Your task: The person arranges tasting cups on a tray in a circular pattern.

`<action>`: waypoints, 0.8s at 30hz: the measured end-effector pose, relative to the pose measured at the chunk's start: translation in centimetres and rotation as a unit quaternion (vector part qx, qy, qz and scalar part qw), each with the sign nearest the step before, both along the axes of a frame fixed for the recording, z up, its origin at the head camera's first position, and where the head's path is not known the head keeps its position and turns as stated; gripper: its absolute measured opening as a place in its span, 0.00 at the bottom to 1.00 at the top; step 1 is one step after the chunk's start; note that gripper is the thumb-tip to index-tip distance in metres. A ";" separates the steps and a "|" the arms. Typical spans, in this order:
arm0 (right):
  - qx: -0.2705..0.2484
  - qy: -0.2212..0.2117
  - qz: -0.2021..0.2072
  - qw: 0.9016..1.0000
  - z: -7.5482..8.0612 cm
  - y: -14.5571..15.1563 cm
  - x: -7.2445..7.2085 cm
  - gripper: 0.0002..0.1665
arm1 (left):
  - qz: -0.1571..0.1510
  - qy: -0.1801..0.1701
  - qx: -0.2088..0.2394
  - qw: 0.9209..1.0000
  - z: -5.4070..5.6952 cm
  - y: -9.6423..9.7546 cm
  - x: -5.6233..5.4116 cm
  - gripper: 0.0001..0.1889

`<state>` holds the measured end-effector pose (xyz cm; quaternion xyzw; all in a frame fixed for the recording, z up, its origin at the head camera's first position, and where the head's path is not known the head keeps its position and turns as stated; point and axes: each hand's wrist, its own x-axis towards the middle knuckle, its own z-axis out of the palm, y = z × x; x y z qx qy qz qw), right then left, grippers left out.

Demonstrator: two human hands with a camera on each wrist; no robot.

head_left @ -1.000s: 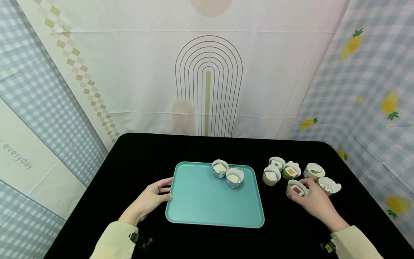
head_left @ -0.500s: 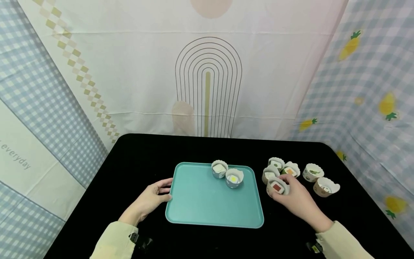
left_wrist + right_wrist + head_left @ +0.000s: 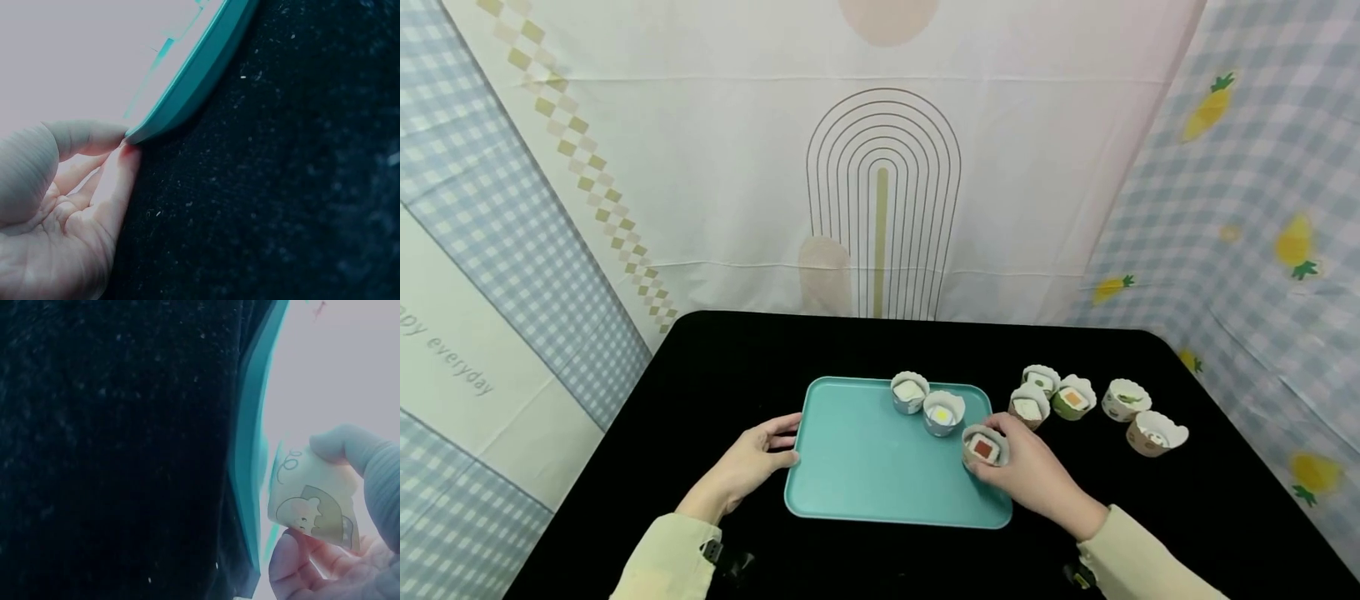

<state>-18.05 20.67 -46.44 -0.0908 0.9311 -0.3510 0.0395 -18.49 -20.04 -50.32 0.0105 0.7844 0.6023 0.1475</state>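
Observation:
My left hand (image 3: 743,465) pinches the left rim of a teal rectangular tray (image 3: 872,467), thumb on top and fingers below, as the left wrist view shows. My right hand (image 3: 1037,471) holds a paper baking cup (image 3: 983,448) by its sides over the right part of the tray. Inside this cup is a white piece with a brown-red square on top. In the right wrist view a cartoon print shows on the cup's wall (image 3: 312,500). Two blue-toned paper cups, one plain white inside (image 3: 909,392) and one with a yellow spot (image 3: 943,413), stand near the tray's back right.
Right of the tray, several more filled paper cups stand on the black table (image 3: 730,358): a cup with white filling (image 3: 1028,406), a green one with an orange square (image 3: 1074,397), and a brown one (image 3: 1156,434) farthest right. Patterned cloth (image 3: 737,192) hangs behind.
My right hand has carried the cup with the brown-red square leftward from the group of cups to above the tray. My left hand has stayed at the tray's left rim.

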 end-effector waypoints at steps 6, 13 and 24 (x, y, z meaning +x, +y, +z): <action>0.006 0.005 0.002 1.000 -0.6 -0.8 0.2 0.31 | 0.001 -0.005 0.001 1.000 -0.2 0.1 -0.1 0.31; 0.010 0.003 0.010 1.000 -0.8 -0.3 0.5 0.36 | -0.002 -0.006 0.002 1.000 -0.2 0.1 -0.1 0.31; 0.013 -0.024 0.007 1.000 -0.4 1.1 0.8 0.37 | -0.001 -0.002 -0.004 1.000 -0.2 0.1 -0.1 0.31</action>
